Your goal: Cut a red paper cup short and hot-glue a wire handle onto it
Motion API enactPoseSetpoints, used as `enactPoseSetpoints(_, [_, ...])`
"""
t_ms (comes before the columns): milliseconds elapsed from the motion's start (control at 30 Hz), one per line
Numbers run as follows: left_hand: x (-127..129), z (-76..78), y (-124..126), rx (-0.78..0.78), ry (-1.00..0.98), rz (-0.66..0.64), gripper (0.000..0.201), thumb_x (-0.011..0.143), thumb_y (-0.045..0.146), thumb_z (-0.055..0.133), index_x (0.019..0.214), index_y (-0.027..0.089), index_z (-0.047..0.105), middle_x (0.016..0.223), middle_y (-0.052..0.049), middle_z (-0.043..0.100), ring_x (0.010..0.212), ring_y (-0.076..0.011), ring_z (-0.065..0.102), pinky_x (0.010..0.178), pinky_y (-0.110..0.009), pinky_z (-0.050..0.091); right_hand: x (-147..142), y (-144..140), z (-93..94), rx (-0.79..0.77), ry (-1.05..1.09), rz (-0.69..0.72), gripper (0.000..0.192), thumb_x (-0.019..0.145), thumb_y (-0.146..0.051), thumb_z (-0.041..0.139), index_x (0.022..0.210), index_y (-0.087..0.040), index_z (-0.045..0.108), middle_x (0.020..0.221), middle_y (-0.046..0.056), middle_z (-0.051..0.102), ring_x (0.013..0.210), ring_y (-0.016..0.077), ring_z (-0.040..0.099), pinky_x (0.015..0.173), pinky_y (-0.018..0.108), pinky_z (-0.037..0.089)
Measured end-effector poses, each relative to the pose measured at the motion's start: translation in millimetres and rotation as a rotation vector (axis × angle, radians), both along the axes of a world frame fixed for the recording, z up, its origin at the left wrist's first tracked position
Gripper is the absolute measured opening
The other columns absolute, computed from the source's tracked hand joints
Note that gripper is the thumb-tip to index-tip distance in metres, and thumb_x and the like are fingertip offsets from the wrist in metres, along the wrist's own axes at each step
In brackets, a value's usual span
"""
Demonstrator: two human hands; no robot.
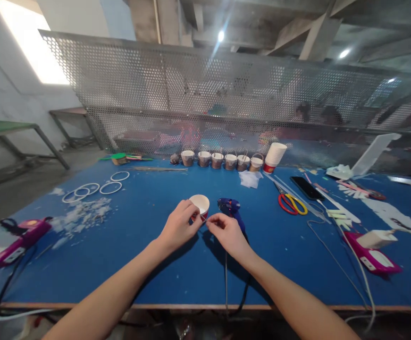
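Note:
A small paper cup [200,203], white inside with some red on its outside, stands mid-table. My left hand [181,221] is closed on its near side, thumb and fingers at the wall. My right hand [229,232] pinches a thin grey-brown cord [226,278] close to the cup. One length of the cord hangs down over the table's front edge. Fingertips of both hands nearly meet at the cup's lower right, hiding where the cord touches it. Just beyond my right hand lies a blue glue gun [229,205].
A row of wrapped cups [217,161] and a cup stack [275,156] line the back. Scissors [291,203], a phone [307,188] and a magenta power strip [371,257] are right. White rings [111,187], scraps [83,217] and another power strip [17,241] lie left.

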State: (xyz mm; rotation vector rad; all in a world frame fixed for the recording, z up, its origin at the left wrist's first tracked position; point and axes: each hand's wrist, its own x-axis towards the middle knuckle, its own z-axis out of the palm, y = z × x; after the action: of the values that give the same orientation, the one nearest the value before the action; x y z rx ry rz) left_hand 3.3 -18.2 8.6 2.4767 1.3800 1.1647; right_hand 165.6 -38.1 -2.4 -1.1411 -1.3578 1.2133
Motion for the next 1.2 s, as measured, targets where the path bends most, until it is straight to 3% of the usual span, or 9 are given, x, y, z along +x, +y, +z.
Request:
enactPoseSetpoints(200, [1, 1.0, 0, -0.085, -0.077, -0.028, 0.017, 0.081, 0.019, 0.047, 0.064, 0.022, 0.05, 0.067, 0.0, 0.053, 0.067, -0.0159, 0.05, 0.066, -0.027, 0.043, 5, -1, -5.4, 0.393, -0.263, -0.096, 0.015, 0.081, -0.031, 0.057, 0.075, -0.02, 0.065, 0.072, 0.002, 0.067, 0.06, 0.0145, 0.054, 0.059, 0.027, 0.044])
enactPoseSetpoints(300, [1, 1.6, 0, -0.111, -0.111, -0.039, 0.016, 0.078, 0.018, 0.048, 0.063, 0.021, 0.05, 0.064, 0.001, 0.052, 0.064, -0.015, 0.05, 0.065, -0.027, 0.042, 7, 1, -9.1, 0.473, -0.305, -0.118, 0.015, 0.084, -0.029, 0.055, 0.077, -0.02, 0.065, 0.073, 0.002, 0.066, 0.061, 0.0146, 0.056, 0.06, 0.027, 0.045])
enactPoseSetpoints(833, [0, 2.6, -1, -0.144, -0.143, -0.117, 0.011, 0.074, 0.014, 0.048, 0.066, 0.019, 0.054, 0.064, 0.001, 0.052, 0.063, -0.0132, 0.05, 0.06, -0.024, 0.038, 10, 6, -11.8, 0.534, -0.365, -0.191, 0.02, 0.086, -0.03, 0.054, 0.076, -0.018, 0.066, 0.063, 0.0, 0.056, 0.056, 0.0132, 0.05, 0.058, 0.025, 0.042])
enactPoseSetpoints(1200, [0, 1.9, -2, -0.086, -0.113, -0.154, 0.012, 0.076, 0.013, 0.048, 0.066, 0.018, 0.053, 0.064, 0.002, 0.051, 0.062, -0.012, 0.049, 0.059, -0.023, 0.038, 10, 8, -11.9, 0.562, -0.353, -0.221, 0.019, 0.084, -0.03, 0.055, 0.074, -0.018, 0.067, 0.063, 0.0, 0.06, 0.055, 0.0133, 0.051, 0.055, 0.024, 0.043])
